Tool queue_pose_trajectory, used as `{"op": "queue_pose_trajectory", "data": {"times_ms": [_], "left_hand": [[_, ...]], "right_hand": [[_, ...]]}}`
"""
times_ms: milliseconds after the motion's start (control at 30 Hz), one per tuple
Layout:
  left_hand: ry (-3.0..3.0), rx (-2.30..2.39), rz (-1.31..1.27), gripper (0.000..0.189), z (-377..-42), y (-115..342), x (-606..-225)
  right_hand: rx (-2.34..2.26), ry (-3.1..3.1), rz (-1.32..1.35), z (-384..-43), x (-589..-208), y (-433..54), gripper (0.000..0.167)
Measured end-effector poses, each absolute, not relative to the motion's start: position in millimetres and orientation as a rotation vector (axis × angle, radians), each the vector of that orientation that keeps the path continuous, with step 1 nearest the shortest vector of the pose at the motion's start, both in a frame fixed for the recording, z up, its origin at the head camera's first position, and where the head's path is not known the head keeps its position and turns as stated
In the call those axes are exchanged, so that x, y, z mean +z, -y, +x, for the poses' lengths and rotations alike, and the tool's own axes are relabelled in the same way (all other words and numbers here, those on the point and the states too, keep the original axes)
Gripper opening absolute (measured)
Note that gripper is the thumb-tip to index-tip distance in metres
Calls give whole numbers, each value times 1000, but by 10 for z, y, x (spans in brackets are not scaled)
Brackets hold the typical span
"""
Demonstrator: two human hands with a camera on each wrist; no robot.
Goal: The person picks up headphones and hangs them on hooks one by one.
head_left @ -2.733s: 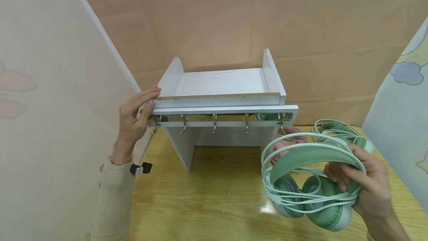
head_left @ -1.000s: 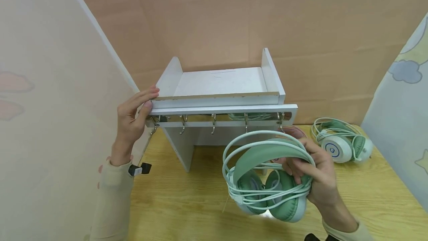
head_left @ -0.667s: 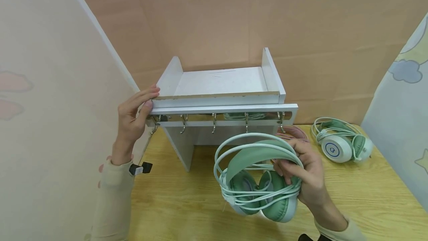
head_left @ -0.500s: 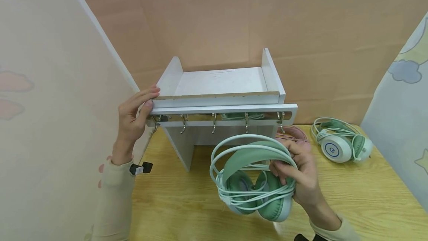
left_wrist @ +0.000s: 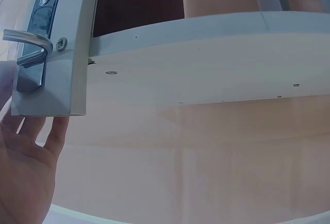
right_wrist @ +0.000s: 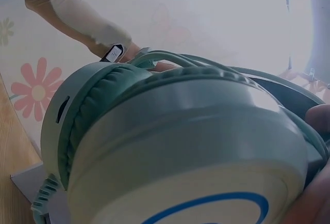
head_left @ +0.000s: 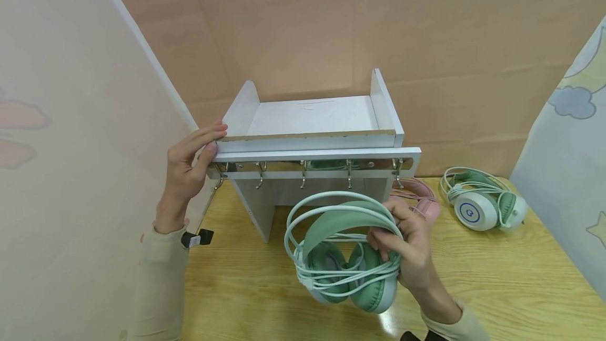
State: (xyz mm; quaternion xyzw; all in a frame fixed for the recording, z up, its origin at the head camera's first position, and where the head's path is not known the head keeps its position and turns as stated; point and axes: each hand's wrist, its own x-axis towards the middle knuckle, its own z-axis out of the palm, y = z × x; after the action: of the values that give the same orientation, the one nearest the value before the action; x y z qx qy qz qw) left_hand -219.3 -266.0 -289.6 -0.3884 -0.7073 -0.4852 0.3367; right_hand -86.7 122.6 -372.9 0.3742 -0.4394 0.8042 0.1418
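Observation:
My right hand [head_left: 412,246] grips a pair of mint-green headphones [head_left: 347,220] by the right side of the headband, fingers curled through. Its cable is wound around the band and ear cups, which hang over the table. One ear cup [right_wrist: 191,131] fills the right wrist view. A small white shelf [head_left: 307,143] stands behind, with several metal hooks [head_left: 303,175] on its front rail; no headphones hang there. My left hand [head_left: 187,167] holds the rail's left end, thumb in front and fingers over the top. The left wrist view shows that end with a hook [left_wrist: 33,43].
Another pair of mint-green headphones [head_left: 478,209] lies at the right on the wooden table [head_left: 473,272]. Pink headphones [head_left: 426,204] lie beside the shelf's right leg, partly hidden by my right hand. Walls [head_left: 94,172] close in at left, back and right.
My right hand has carried the mint-green headphones leftward, from the right side to in front of the shelf. More of the pink headphones shows now. The left hand has stayed on the rail.

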Motion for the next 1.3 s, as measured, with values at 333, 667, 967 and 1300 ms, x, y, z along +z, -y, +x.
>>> {"op": "queue_pose_trajectory", "data": {"times_ms": [333,667,967,1300], "left_hand": [[1843,-1267,-1015,27,-2198,2673,-2903],[1859,-1248,-1010,29,-2204,2665,-2904],[1869,-1225,-1024,29,-2206,2694,-2904],[1859,-1200,-1065,28,-2204,2699,-2876]], "right_hand": [[2287,1302,1052,-884,-3755,-1133,52],[2208,1486,995,-863,-3672,-1022,43],[2122,1688,839,-842,-3634,-923,26],[2062,1699,845,-886,-3657,-786,20]]}}
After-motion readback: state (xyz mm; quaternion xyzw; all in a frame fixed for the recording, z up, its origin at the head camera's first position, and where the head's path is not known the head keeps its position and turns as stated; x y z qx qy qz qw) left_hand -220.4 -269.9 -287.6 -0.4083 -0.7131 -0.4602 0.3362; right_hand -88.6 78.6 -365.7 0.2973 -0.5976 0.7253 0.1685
